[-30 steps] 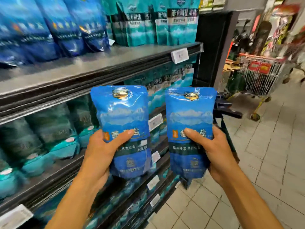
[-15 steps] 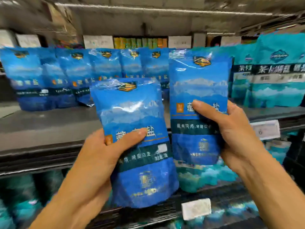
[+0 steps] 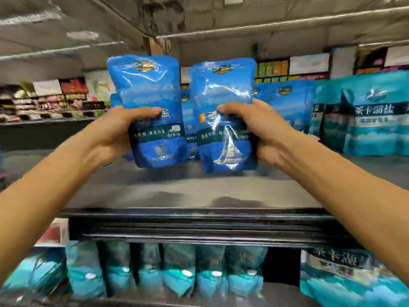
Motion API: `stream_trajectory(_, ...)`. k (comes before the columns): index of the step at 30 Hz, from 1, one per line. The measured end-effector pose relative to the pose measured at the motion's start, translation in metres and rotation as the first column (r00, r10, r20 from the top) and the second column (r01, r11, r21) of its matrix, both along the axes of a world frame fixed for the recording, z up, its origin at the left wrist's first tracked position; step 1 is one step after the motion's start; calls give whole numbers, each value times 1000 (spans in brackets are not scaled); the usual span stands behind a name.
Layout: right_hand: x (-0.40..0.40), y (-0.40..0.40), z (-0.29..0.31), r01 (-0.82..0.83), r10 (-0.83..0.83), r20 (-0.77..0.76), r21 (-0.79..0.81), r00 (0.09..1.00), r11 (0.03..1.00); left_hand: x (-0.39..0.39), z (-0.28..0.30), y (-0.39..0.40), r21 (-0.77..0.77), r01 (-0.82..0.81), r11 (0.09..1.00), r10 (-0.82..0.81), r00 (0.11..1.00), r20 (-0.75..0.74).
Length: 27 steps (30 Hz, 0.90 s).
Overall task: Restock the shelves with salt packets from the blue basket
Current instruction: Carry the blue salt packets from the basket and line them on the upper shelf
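Two blue salt packets are held upright over the grey shelf board (image 3: pixel 188 191), long axes vertical, bottoms not yet set down: the left packet (image 3: pixel 150 103) is grasped by the left hand (image 3: pixel 115 136), the right packet (image 3: pixel 223 107) by the right hand (image 3: pixel 259 129), thumbs across the fronts, fingers behind. The standing blue row (image 3: pixel 285 103) lies just beyond, nearer the right hand. The glossy film looks soft and crinkled.

Lower-shelf teal packets (image 3: pixel 177 273) blurred; print unreadable.
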State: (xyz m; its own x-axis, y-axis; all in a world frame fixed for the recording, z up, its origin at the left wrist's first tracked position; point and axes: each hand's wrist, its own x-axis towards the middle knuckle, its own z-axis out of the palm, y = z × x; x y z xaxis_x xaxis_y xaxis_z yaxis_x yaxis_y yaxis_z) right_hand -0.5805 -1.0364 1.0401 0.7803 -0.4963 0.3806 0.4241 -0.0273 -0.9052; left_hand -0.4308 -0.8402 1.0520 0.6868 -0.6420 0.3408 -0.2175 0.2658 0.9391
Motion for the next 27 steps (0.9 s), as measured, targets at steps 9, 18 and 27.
stream_trajectory(9,140,22,-8,42,-47,-116,-47,992,998,156,-8,44,99,-35,994,34,999,20)
stream_trajectory(18,190,26,-32,122,-199,-249,-294,948,948,202,-28,44,317,-172,933,120,976,179)
stream_trajectory(27,174,29,-37,8,-279,-467,-502,839,865,196,-39,54,621,-388,682,166,908,385)
